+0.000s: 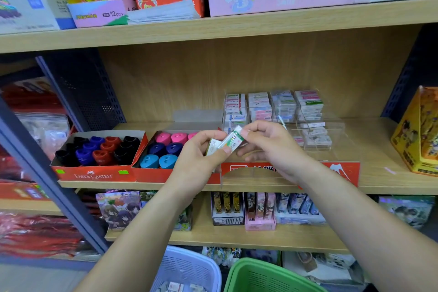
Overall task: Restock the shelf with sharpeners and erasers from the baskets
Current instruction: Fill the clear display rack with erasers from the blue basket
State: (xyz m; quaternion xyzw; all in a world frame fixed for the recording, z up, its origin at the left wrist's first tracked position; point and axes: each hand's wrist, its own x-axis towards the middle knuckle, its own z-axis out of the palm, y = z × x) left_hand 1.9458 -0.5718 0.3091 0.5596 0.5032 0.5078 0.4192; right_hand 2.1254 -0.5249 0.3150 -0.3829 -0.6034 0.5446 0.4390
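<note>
**Green-and-white eraser: passing between the hands, rack slot comes next**

Red Faber-Castell tray, far left on the shelf board: sitting full of black, blue and red sharpeners. I'm judging it needs nothing.

Second red tray, touching the first: showing pink, navy and teal sharpeners. Its right part is hiding behind the hands.

White basket, below the shelves: showing small boxed stock at the bottom edge, too blurred to name.

Left hand, in front of the second tray: fingers are curling round a spare eraser, and the thumb is lying on the lower end of the green-and-white eraser.

Green basket, beside the white one: contents are not showing.

Right hand: thumb and forefinger are pinching the upper end of the green-and-white eraser. The other fingers are hanging loosely curled underneath.

Clear acrylic rack, just behind and to the right of the hands: carrying stacked erasers in columns. The front steps are looking part-filled.

Doing it well, my read:
- Release the left thumb only once the right pinch is firm.
- Keep the label up, matching the stacks.
- The leftmost column is showing green labels, so it is probably the home.
- Slide it in flat and low. The acrylic dividers look thin and a neighbouring stack could tip.
- Keep the spare eraser clamped in the left hand meanwhile.
</note>
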